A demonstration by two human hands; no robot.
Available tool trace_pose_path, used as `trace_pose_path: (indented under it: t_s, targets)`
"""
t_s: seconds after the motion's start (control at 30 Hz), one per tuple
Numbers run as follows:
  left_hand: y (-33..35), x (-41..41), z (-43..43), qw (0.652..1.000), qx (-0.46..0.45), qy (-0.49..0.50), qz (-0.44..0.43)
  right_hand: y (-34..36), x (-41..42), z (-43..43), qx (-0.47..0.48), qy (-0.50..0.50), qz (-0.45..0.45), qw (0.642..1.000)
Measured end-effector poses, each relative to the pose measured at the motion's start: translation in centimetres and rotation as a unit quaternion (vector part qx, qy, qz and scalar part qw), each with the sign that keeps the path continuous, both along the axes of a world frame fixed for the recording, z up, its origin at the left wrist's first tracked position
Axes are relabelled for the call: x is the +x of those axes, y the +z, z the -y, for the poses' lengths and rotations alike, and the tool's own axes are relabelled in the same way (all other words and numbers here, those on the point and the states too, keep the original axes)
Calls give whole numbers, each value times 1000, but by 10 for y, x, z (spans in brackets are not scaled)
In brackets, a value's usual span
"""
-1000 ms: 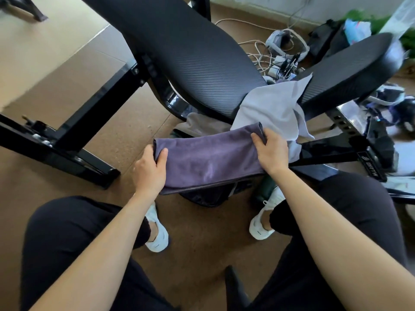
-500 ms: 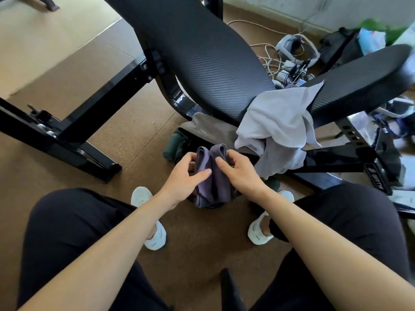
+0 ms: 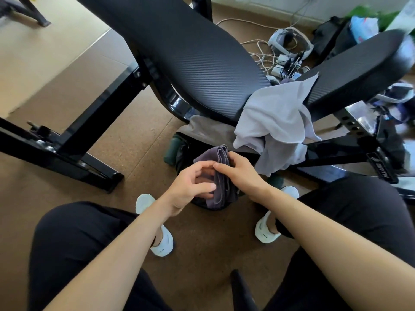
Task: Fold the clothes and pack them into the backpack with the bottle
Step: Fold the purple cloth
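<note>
The folded purple cloth (image 3: 221, 176) is held just above the backpack (image 3: 183, 157), pinched by the curled fingers of the left hand (image 3: 190, 187) and right hand (image 3: 239, 176); it is judged that the folds should be kept pressed together and lowered in squarely.

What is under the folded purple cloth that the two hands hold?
Only the dark rim of a black bag shows under the folded purple cloth. The left hand, the right hand and the cloth cover its inside.
</note>
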State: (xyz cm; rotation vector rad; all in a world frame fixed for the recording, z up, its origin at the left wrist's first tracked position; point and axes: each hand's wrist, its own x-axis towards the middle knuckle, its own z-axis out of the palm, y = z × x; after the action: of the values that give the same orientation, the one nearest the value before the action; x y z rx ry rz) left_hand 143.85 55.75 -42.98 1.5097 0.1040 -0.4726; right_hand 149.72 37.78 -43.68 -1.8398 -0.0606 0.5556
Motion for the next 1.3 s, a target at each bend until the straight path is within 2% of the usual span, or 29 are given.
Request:
trace_pose_path:
  t_s: [0.2, 0.27, 0.33, 0.4, 0.5, 0.6, 0.73, 0.87, 0.97, 1.1, 1.2, 1.3]
  targets:
    - [4, 3, -3, 999, -31, 0, -16, 5, 4, -1, 62, -33, -47, 996]
    - [2, 4, -3, 1000, -17, 25, 0, 5, 5, -1, 75, -47, -62, 994]
    - [0, 6, -4, 994, 21, 103, 24, 5, 8, -1, 91, -67, -82, 990]
    - [-5, 11, -9, 973, 78, 214, 37, 7, 12, 0, 122, -91, -113, 982]
    - [-11, 16, -17, 943, 101, 317, 1, 12, 17, 2, 175, -148, -191, 954]
    - [-12, 16, -18, 956, 41, 281, -72, 12, 21, 5, 230, -178, -260, 921]
    - [-8, 12, -10, 984, 6, 154, -93, 10, 24, 4, 220, -204, -261, 918]
    - [-6, 11, -8, 971, 174, 160, -22, 8, 20, 6, 157, -153, -194, 956]
    - [-7, 8, -8, 956, 253, 147, 29, 5, 13, 6, 114, -137, -157, 971]
    - [-7, 6, -4, 915, 369, 138, 91, 3, 9, 3, 84, -161, -181, 967]
    - [-6, 4, -4, 879, 432, 146, 140, 5, 10, 2, 102, -182, -223, 952]
    - [-10, 1, -2, 836, 486, 122, 223, 3, 10, 1, 107, -191, -261, 940]
